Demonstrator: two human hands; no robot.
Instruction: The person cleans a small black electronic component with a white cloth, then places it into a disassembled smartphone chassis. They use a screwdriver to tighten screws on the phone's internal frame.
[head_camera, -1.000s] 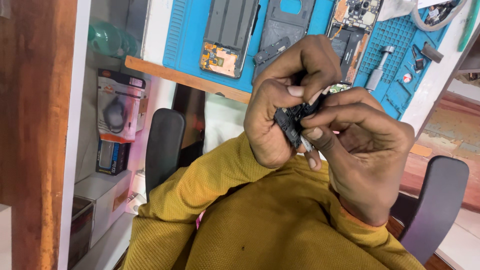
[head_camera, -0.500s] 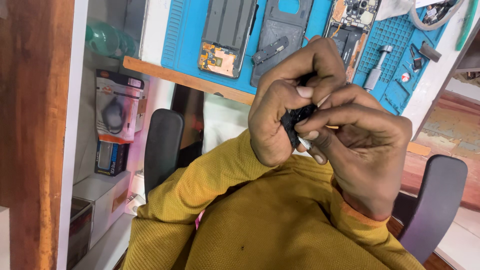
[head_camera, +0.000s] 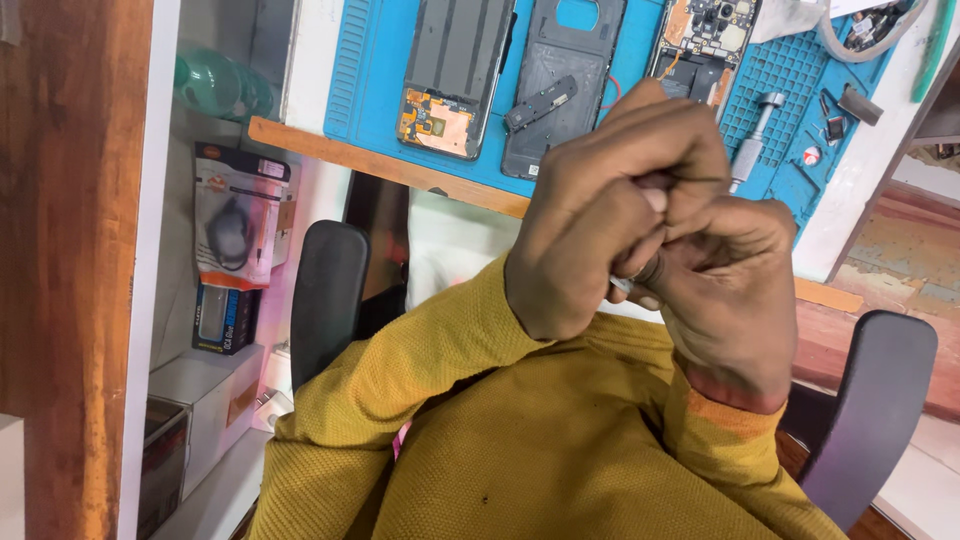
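Note:
My left hand (head_camera: 600, 220) and my right hand (head_camera: 730, 290) are pressed together close to the camera, above my yellow sweater (head_camera: 520, 440). Both are closed tightly around a small black part (head_camera: 668, 181). Only a thin dark sliver of it shows between the fingers. A small pale tip (head_camera: 622, 285) pokes out below, between the two hands. The rest of the part is hidden inside the fists.
A blue work mat (head_camera: 370, 90) carries an opened phone with a bare circuit board (head_camera: 455, 70), a grey phone frame (head_camera: 560, 85), another board (head_camera: 705, 40) and a silver screwdriver (head_camera: 750, 145). Black chair armrests (head_camera: 325, 290) (head_camera: 870, 400) flank me. Left shelves hold packaged boxes (head_camera: 235, 215) and a green bottle (head_camera: 215, 88).
Both hands have risen toward the camera and closed tighter. The black part, plainly visible between the fingers before, is now almost fully covered.

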